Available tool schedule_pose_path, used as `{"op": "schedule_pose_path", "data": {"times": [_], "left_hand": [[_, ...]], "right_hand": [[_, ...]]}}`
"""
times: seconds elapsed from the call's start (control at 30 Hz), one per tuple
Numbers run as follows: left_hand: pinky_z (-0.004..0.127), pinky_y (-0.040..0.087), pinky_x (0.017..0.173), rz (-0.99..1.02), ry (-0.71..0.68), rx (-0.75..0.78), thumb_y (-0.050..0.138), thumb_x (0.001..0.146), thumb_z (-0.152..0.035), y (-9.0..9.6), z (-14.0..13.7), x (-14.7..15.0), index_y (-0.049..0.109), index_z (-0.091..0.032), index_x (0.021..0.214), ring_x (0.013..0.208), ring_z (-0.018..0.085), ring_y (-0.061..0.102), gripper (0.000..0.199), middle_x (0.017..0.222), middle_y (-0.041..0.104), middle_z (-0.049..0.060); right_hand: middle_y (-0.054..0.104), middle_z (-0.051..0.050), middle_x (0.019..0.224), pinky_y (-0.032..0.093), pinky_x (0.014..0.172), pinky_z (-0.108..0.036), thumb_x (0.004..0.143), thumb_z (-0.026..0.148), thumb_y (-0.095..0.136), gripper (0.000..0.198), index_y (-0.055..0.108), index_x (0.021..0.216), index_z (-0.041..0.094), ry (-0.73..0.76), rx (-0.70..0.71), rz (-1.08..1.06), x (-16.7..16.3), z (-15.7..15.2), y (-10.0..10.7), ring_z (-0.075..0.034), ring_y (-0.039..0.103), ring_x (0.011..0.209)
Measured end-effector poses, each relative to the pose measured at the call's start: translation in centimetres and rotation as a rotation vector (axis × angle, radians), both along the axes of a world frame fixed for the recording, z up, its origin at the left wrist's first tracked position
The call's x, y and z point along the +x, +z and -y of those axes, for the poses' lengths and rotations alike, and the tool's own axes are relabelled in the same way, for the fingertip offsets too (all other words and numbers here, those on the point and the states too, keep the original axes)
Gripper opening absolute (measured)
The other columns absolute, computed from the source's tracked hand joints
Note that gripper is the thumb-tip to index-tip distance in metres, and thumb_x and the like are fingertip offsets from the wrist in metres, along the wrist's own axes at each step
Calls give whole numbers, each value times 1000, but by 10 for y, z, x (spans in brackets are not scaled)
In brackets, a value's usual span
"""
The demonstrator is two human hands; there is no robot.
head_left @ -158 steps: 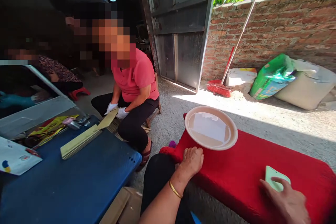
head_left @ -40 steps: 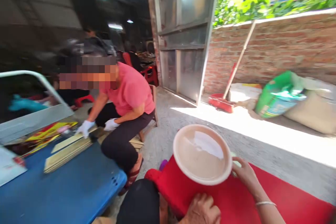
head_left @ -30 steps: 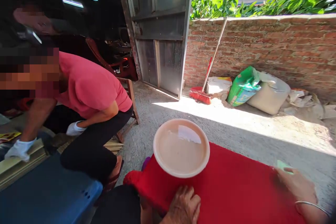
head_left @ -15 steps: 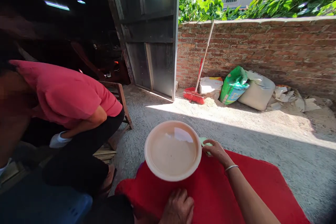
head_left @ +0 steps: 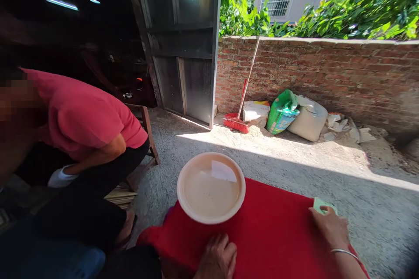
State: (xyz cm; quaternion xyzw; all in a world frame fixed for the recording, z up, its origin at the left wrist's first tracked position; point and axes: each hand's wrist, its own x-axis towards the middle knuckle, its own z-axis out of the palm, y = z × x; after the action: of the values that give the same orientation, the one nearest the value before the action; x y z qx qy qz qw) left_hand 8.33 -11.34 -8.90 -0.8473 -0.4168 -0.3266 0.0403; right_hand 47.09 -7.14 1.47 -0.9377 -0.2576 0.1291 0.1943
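Note:
My left hand [head_left: 218, 253] rests on the red cloth [head_left: 275, 222] just below the basin, fingers curled under; whether cloth is caught in them is hidden. At the cloth's right end, my right hand [head_left: 331, 226], with a light bracelet on its wrist, is closed over a pale green object [head_left: 322, 205]. Only the far edge of that object shows, so its kind is unclear. A round, pale pink basin [head_left: 209, 217] stands at the cloth's far left, holding clear water [head_left: 203, 187] that reflects light.
To the left a person in a pink shirt [head_left: 88, 109] bends forward near a wooden chair [head_left: 147, 133]. A metal door [head_left: 193, 91] stands beyond. Along the brick wall [head_left: 327, 69] are a red broom [head_left: 235, 125], a green sack [head_left: 282, 113] and a white sack [head_left: 309, 120].
My right hand has moved from beside the basin to the cloth's right end, with the pale green object in it. My left hand stays put. The view has shifted slightly.

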Motion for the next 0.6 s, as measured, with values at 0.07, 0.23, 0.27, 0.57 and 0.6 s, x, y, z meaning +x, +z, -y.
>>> {"op": "schedule_pose_path", "data": {"times": [0.07, 0.23, 0.27, 0.57, 0.6], "left_hand": [[32, 40, 67, -7, -9, -8, 60, 71, -12, 1, 0, -1, 51, -27, 80, 70, 19, 55, 20, 79, 60, -2], [33, 41, 70, 6, -13, -60, 58, 74, -9, -2, 3, -3, 53, -27, 81, 76, 20, 56, 20, 84, 61, -1], [33, 41, 71, 15, -10, -69, 57, 74, -9, -2, 4, -3, 54, -27, 82, 78, 20, 56, 20, 85, 61, 0], [31, 39, 68, -14, -41, -185, 54, 83, -6, 20, 8, -3, 55, -25, 82, 74, 19, 55, 19, 83, 60, -1], [31, 40, 68, -14, -43, -187, 54, 84, -7, 22, 8, -3, 55, -25, 82, 74, 19, 55, 19, 82, 60, -1]], "right_hand": [[57, -23, 113, 52, 82, -50, 77, 52, 50, 62, 63, 125, 15, 135, 47, -3, -54, -20, -8, -40, 66, 98], [59, -5, 99, 51, 80, -33, 71, 41, 66, 39, 72, 106, 27, 527, 201, -83, -179, -55, -29, -24, 65, 90], [60, -2, 95, 50, 78, -30, 68, 40, 69, 34, 73, 100, 29, 584, 223, -110, -188, -56, -32, -22, 64, 88], [63, -13, 81, 50, 70, -41, 77, 50, 55, 48, 68, 110, 16, 114, 126, 51, -11, 45, 4, -34, 66, 81], [63, -16, 80, 49, 67, -44, 80, 51, 51, 49, 66, 111, 16, 38, 98, 81, 7, 57, 8, -36, 66, 79]]}}
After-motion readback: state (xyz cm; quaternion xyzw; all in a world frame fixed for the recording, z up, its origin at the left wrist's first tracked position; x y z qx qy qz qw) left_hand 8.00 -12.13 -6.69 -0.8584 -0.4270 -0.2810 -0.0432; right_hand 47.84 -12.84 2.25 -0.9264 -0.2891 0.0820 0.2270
